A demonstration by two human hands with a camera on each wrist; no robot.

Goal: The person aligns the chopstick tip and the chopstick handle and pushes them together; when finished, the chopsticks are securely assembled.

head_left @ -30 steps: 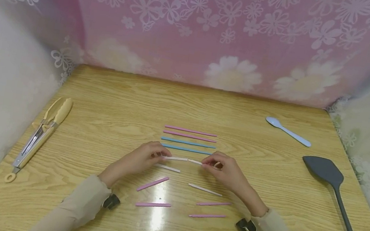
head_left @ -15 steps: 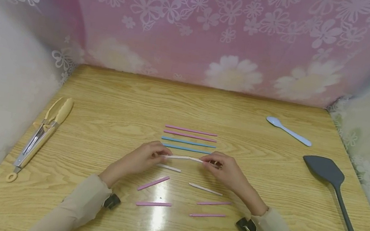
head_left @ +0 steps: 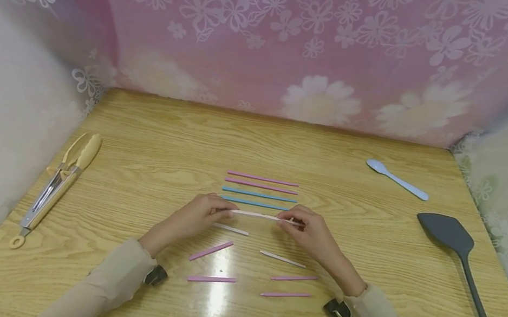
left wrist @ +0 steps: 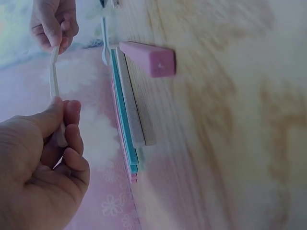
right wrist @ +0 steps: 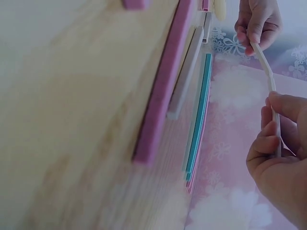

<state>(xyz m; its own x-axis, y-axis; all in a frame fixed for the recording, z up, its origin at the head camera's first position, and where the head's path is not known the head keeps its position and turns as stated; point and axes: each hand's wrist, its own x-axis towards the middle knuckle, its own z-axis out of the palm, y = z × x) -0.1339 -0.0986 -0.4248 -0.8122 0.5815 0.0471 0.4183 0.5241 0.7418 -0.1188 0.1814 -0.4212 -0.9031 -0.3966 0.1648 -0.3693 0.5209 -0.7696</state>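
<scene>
My left hand (head_left: 203, 214) and right hand (head_left: 307, 226) each pinch a thin white stick (head_left: 253, 213) between thumb and fingers, raised over the table. In the left wrist view the stick (left wrist: 53, 79) looks like two pieces meeting end to end, with a kink at the joint. The right wrist view shows the same bend in the stick (right wrist: 269, 74). Just beyond my hands lie two long blue sticks (head_left: 259, 195) and two long pink sticks (head_left: 261, 186), side by side. A short white stick (head_left: 232, 229) lies partly behind my left hand; another short white stick (head_left: 282, 259) lies nearer me.
Two short pink sticks (head_left: 211, 280) are at the near left, and two more pink sticks (head_left: 285, 295) at the near right. Tongs (head_left: 54, 189) lie along the left side. On the right are a light blue spoon (head_left: 397, 179) and a dark spatula (head_left: 447, 234) with a green handle.
A second ago the two white pieces showed a break between them; now they form a nearly straight line in the head view. More of the stick shows at my right fingers.
</scene>
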